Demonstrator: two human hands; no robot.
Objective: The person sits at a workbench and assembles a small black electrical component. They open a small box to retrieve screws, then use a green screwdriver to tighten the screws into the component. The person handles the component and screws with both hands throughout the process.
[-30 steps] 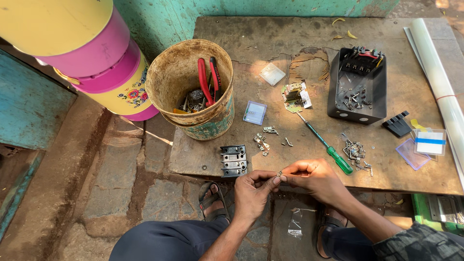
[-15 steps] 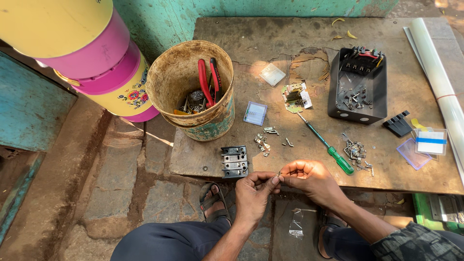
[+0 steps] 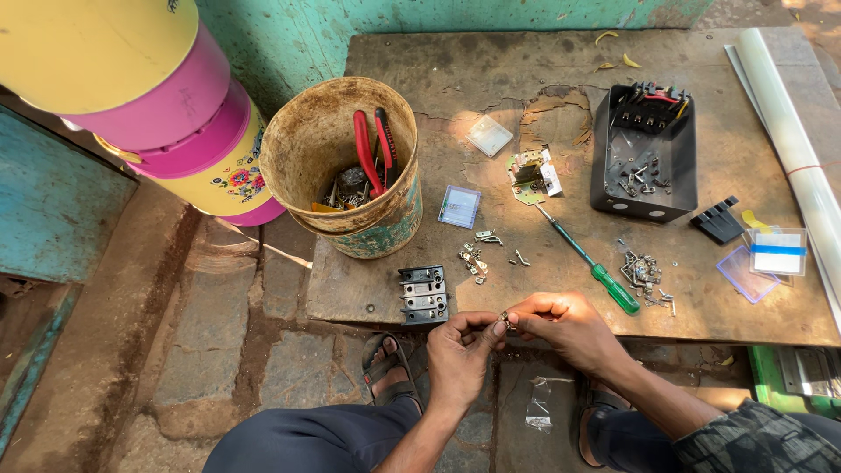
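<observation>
My left hand [image 3: 460, 350] and my right hand [image 3: 565, 324] meet just in front of the near edge of a worn wooden board [image 3: 491, 79]. Together their fingertips pinch one small metal part [image 3: 506, 321]. A dark terminal block [image 3: 423, 295] lies on the board just left of my left hand. A green-handled screwdriver [image 3: 591, 264] lies above my right hand. Loose small metal pieces [image 3: 477, 254] sit between the block and the screwdriver.
A dirty bucket [image 3: 343, 166] with red-handled pliers [image 3: 368, 149] stands at the board's left end. A black open casing [image 3: 646, 153], a small circuit board [image 3: 530, 172], clear plastic squares [image 3: 459, 207], a screw pile [image 3: 642, 271], a white tube [image 3: 793, 140] and stacked yellow-pink containers [image 3: 166, 114] surround it.
Both hands have stayed at the board's near edge; the fingers have shifted slightly on the small metal part.
</observation>
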